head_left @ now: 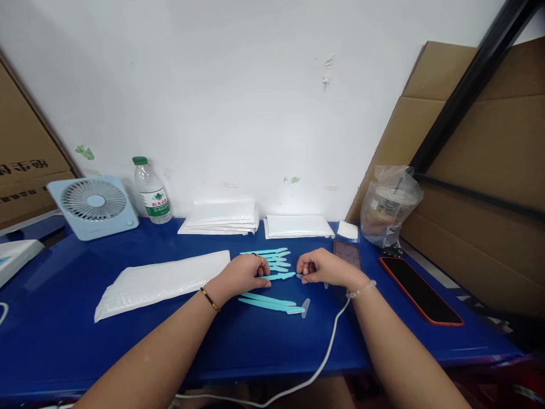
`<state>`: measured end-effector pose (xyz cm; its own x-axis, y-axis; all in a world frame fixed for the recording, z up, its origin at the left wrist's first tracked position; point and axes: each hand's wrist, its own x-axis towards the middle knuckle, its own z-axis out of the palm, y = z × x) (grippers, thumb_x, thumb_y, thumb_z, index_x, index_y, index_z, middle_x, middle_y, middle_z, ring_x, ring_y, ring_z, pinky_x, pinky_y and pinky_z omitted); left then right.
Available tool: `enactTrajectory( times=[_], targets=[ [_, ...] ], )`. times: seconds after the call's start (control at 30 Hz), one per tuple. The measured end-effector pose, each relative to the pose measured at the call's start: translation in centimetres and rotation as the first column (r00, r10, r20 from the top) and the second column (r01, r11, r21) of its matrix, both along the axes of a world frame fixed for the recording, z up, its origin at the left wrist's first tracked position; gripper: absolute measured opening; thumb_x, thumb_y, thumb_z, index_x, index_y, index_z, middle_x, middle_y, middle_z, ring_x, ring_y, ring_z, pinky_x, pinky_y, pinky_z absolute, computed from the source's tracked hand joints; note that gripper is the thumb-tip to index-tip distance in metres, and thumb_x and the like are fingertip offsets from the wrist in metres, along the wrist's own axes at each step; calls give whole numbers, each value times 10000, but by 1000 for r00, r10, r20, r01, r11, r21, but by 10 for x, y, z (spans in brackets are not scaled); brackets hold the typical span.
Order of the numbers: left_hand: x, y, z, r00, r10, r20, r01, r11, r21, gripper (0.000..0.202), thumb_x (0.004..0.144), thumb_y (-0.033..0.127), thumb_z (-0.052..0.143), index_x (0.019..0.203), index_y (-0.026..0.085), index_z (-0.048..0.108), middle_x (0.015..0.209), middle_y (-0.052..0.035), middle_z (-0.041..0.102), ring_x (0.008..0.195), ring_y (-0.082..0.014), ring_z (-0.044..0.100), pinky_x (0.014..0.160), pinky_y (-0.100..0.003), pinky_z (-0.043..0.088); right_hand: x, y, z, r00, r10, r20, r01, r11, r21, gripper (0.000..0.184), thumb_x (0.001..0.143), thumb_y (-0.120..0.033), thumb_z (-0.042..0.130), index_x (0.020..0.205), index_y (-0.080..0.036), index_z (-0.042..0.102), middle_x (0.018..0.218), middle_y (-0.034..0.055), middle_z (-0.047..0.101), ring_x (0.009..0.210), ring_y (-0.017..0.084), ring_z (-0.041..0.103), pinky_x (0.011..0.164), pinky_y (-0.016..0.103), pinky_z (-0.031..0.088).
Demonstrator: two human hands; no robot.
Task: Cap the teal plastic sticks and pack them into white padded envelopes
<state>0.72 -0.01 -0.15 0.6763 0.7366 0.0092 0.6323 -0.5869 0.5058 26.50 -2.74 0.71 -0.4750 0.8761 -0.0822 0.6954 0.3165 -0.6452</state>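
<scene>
1. Left hand (244, 275), with a dark beaded bracelet at the wrist, has thumb and fingers closed on a slender turquoise plastic stick (284, 276), its narrow end pointing right.
2. Right hand (326, 267), wearing a pale beaded bracelet, pinches a small translucent plastic piece (299, 276) just beside that end, apart from it.
3. At the far left of the blue counter (140, 352) stands a square light-blue fan (94, 201), with a clear water bottle with a green cap (153, 196) upright beside it.
4. Nearer, a long white padded envelope (166, 282) lies flat, reaching to the left hand.
5. Against the wall rest two stacks of white padded envelopes, one left (219, 216), one right (298, 226).
6. Several more turquoise sticks (279, 251) lie in a row behind the held one; a close pair (268, 304) lies in front, a translucent strip (305, 308) at its right end.
7. Rightward, a white cable (327, 355) curves up to the right wrist.
8. Last come a lidded cup in a clear plastic bag (385, 207) and, nearer, a black-screened phone with a red edge (419, 289).
</scene>
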Motion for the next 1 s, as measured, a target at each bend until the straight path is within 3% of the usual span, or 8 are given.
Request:
enactTrajectory(
  times=[0.17,0.33,0.43,0.57,0.7,1.0],
  targets=[
    [0,-1,-1,1000,1,3,-1,999,-42,237,775,407,530,760,208,657,753,-16,651,659,-142,554,542,-218,349,-1,-3,2,998,-27,-55,31,997,66,143,773,-277,596,847,-170,655,723,25,653,626,133,588,547,231,455],
    [0,-3,5,999,33,42,-32,999,-25,278,813,416,469,745,199,630,749,-20,645,657,-147,550,561,-229,365,1,-4,5,987,-52,-151,61,997,51,191,841,-332,527,916,-183,619,696,13,638,593,128,602,569,247,480],
    [-1,-3,6,991,93,97,-84,993,-87,304,832,436,425,797,189,600,748,-22,640,634,-145,552,548,-235,380,1,-2,3,963,-123,-238,138,989,48,263,826,-400,552,967,-187,615,664,4,638,572,132,610,573,260,496],
    [-2,-1,3,974,141,174,-113,980,-166,336,827,482,417,832,180,566,765,-24,643,659,-147,586,568,-236,413,2,2,-1,891,-217,-400,235,972,-3,349,767,-446,620,949,-150,653,740,57,684,705,182,660,655,300,526],
    [-3,2,1,963,163,213,-125,975,-183,318,823,480,426,832,189,555,769,-17,647,673,-148,607,594,-241,429,2,2,2,842,-218,-493,210,975,-73,398,739,-443,659,973,-121,645,774,90,701,759,207,677,681,319,535],
    [-1,5,1,956,162,243,-112,972,-207,334,811,495,433,830,183,550,775,-19,650,661,-149,606,605,-250,448,-9,-2,6,864,-183,-469,152,983,-103,403,724,-473,662,929,-126,654,716,74,701,703,192,677,650,306,536]
  ],
)
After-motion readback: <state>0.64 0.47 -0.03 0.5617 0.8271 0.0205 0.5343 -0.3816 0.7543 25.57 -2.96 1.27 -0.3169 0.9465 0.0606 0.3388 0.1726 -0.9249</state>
